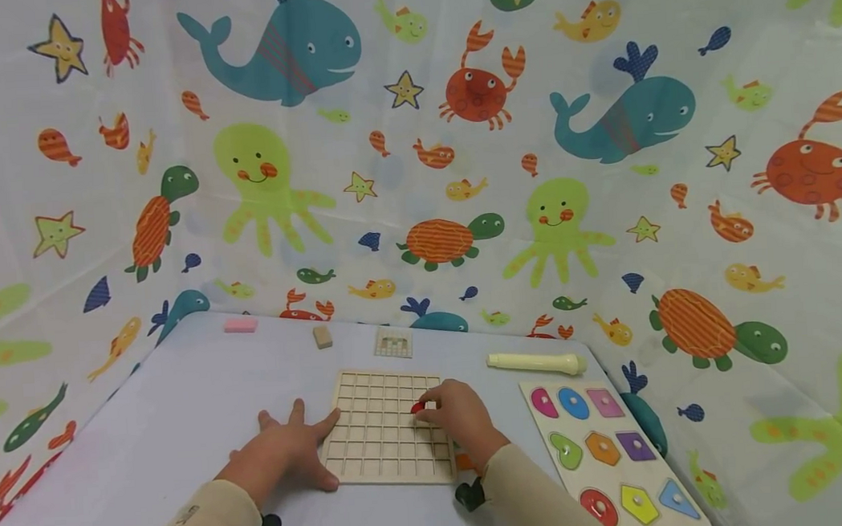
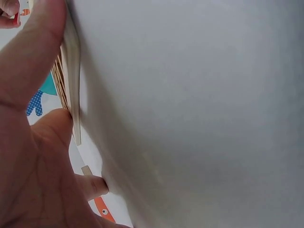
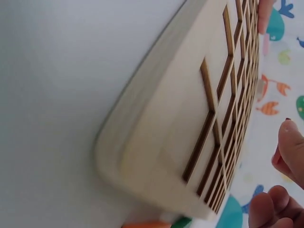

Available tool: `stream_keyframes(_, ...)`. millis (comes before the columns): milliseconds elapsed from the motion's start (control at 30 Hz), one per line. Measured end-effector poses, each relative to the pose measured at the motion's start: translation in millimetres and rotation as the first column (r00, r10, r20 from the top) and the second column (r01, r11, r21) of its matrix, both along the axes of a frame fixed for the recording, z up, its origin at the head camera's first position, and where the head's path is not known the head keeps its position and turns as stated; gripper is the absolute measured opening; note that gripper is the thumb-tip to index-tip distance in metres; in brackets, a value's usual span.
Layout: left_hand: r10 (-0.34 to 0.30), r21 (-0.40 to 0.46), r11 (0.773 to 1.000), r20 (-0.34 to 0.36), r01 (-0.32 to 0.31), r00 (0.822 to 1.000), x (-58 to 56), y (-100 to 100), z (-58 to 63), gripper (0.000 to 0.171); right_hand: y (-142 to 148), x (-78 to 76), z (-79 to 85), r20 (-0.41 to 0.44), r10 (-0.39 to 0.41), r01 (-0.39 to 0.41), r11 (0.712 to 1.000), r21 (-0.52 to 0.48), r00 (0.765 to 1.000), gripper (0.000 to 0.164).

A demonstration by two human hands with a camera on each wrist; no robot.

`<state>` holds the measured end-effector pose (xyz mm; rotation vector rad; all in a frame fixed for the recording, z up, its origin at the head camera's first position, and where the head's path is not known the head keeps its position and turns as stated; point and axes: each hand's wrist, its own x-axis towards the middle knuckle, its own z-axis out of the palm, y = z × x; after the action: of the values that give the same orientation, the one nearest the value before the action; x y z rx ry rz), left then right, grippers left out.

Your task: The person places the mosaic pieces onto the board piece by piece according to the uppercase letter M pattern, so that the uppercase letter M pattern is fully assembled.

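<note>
A square wooden board (image 1: 374, 439) with a raised grid of small cells lies flat on the white table. At its left edge my left hand (image 1: 288, 450) has its fingers spread, with thumb and index finger against the frame; the left wrist view shows the thumb and a fingertip on the wooden rim (image 2: 72, 71). Over the upper right cells, my right hand (image 1: 463, 417) pinches a small red piece (image 1: 418, 407) between thumb and fingers. An orange piece (image 1: 464, 461) lies by the board's right side, partly hidden by the right wrist. Beside it a green piece (image 3: 182, 222) peeks out in the right wrist view.
A shape puzzle board (image 1: 582, 478) with coloured knobbed pieces lies at the right. Behind the grid are a pink block (image 1: 240, 325), a small wooden block (image 1: 323, 337), a patterned wooden square (image 1: 393, 343) and a cream tube-like object (image 1: 537, 363). A sea-animal curtain (image 1: 384, 136) surrounds the table.
</note>
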<state>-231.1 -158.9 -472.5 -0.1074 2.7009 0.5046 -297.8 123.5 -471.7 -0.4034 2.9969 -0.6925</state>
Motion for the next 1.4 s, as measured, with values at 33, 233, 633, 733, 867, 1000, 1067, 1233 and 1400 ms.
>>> stream_keyframes(33,0.002,0.003,1.000,0.001,-0.002,1.000,-0.1,0,-0.5,0.123,-2,0.0,-0.6,-0.003,0.000,0.000,1.000,-0.002,1.000,0.025)
stream_keyframes(233,0.005,0.007,1.000,0.003,-0.005,1.000,-0.2,0,-1.8,0.124,-11,-0.8,-2.8,-0.041,0.014,-0.014,1.000,0.012,0.999,0.028)
stream_keyframes(633,0.002,0.007,1.000,0.006,-0.002,1.000,0.8,2,-2.7,0.123,-36,-2.9,-9.8,-0.059,0.028,-0.027,0.999,0.019,0.998,0.025)
stream_keyframes(733,0.005,0.014,1.000,0.012,-0.005,1.000,0.8,2,-2.4,0.123,-46,-4.6,-11.5,-0.062,0.029,-0.028,0.999,0.019,0.998,0.024)
stream_keyframes(867,0.003,0.019,1.000,0.020,-0.003,1.000,0.7,2,-1.8,0.122,-58,-7.6,-13.6,-0.047,0.014,-0.013,1.000,0.013,0.999,0.023)
stream_keyframes(1000,0.000,0.018,1.000,0.019,0.000,1.000,0.3,2,0.0,0.122,-68,-11.5,-14.0,-0.051,0.011,-0.011,1.000,0.001,0.999,0.022)
stream_keyframes(1067,0.000,0.020,1.000,0.019,0.000,1.000,-0.4,1,0.5,0.123,-74,-13.7,-14.0,-0.061,0.021,-0.020,1.000,0.009,0.998,0.022)
stream_keyframes(1233,0.004,0.024,1.000,0.020,-0.004,1.000,-4.3,-2,-4.4,0.126,-88,-19.1,-12.9,-0.065,0.047,-0.041,0.996,0.080,0.997,0.023)
stream_keyframes(1400,-0.006,0.028,1.000,0.019,0.006,1.000,-8.4,-3,-9.2,0.128,-96,-24.0,-8.9,-0.036,0.054,-0.048,0.990,0.135,0.998,0.021)
